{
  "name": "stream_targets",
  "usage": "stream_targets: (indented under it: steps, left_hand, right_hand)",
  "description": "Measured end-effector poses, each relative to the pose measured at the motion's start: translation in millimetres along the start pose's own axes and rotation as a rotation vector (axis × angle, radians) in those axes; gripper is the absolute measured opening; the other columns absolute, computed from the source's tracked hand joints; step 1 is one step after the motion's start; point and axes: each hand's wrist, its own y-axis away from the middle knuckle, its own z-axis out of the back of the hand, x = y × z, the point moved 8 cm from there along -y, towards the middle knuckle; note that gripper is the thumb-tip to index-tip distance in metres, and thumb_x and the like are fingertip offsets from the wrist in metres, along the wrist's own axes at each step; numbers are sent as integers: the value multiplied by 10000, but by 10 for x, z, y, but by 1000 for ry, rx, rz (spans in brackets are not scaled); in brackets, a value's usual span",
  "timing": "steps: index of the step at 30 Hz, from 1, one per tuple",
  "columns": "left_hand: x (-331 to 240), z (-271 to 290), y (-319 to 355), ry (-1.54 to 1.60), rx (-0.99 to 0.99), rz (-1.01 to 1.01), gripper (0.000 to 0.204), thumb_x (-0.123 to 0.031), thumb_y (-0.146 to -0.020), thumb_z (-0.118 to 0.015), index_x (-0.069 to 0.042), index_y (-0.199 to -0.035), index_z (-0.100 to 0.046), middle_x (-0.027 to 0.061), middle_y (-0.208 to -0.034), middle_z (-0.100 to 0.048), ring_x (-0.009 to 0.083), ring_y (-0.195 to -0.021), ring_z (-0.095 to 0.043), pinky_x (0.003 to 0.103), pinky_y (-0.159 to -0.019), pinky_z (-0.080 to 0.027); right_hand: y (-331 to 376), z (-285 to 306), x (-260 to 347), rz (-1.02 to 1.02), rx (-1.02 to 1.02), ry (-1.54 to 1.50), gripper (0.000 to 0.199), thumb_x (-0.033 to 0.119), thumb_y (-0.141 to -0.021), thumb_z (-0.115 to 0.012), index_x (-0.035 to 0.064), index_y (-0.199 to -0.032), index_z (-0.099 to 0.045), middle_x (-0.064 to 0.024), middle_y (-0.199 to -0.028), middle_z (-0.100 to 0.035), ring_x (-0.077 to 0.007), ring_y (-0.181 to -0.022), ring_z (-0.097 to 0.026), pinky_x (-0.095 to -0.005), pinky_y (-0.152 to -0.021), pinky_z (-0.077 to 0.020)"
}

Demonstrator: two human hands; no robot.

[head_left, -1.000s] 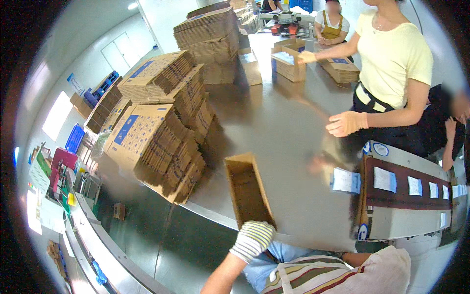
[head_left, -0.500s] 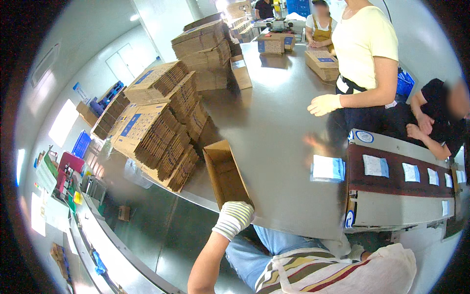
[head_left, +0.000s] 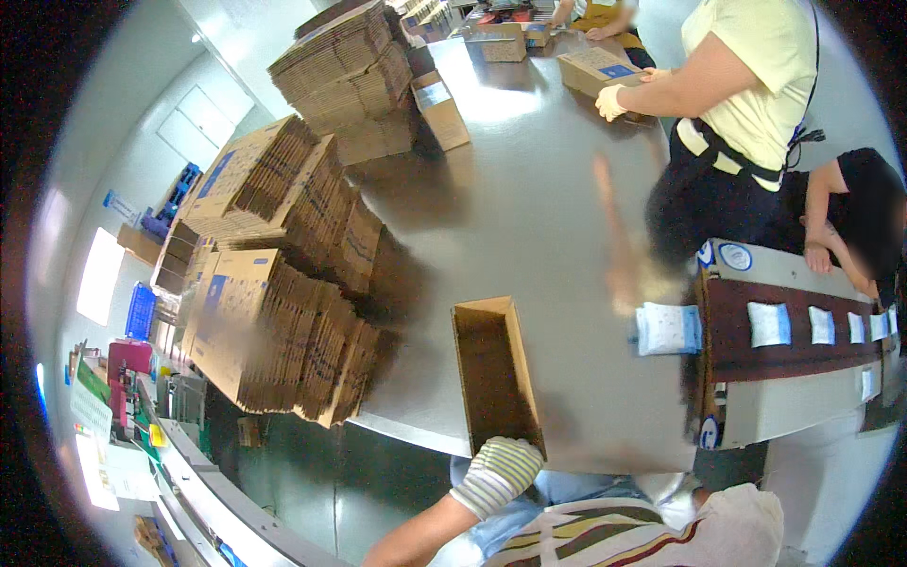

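A long open cardboard box lies on the steel table, its near end at the table's front edge. My left hand, in a striped knit glove, is closed on that near end. The box's inside looks empty. My right hand is not in view. To the right of the box, a white pouch lies at the end of a dark conveyor belt, which carries several more pouches.
Tall stacks of flattened cartons fill the table's left side. A person in a yellow shirt stands at the right with a gloved hand on a closed box. Another person in black bends over the belt. An open box sits farther back.
My left hand stays on the box's near end while the view drops lower and closer. The gloved hand of the person in yellow has moved away up the table to a closed box.
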Motion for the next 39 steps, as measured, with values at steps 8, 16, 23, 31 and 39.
stream_targets:
  steps: [8,16,23,31,39]
  left_hand:
    - [45,141,10,-91,-116,166,172,-245,-717,-557,-87,-658,-589,110,-638,-572,262,-564,-578,387,-492,-448]
    - [27,449,249,-141,-402,300,334,-271,-756,-614,-11,-949,-533,191,-866,-603,319,-682,-593,408,-611,-471]
    - [186,230,536,33,-465,367,359,-217,-760,-639,-47,-1063,-550,148,-806,-638,312,-637,-608,391,-571,-476]
    - [135,437,580,30,-526,302,344,-196,-752,-654,-41,-1045,-563,137,-755,-633,300,-625,-612,384,-561,-476]
    - [-24,325,468,119,-515,205,330,-181,-802,-584,-73,-1111,-538,143,-765,-602,310,-615,-584,412,-554,-453]
  right_hand:
    - [121,-296,2,43,-5,82,386,306,-860,-531,51,-1149,-555,-184,-1145,-553,-331,-1085,-505,-409,-923,-380]
    - [148,-610,-50,88,106,364,345,272,-857,-549,31,-1100,-588,-206,-1080,-591,-348,-1029,-549,-415,-879,-427]
    - [1030,1503,1281,795,20,53,263,219,-850,-564,27,-1022,-616,-175,-938,-638,-306,-894,-610,-401,-802,-479]
    - [176,4023,1097,264,-368,379,602,54,-622,-724,21,-1189,-525,-153,-1132,-602,-286,-1070,-561,-346,-935,-436]
    - [-746,3227,1018,293,-78,591,625,218,-546,-759,-52,-1070,-549,-226,-944,-627,-331,-856,-616,-386,-742,-492]
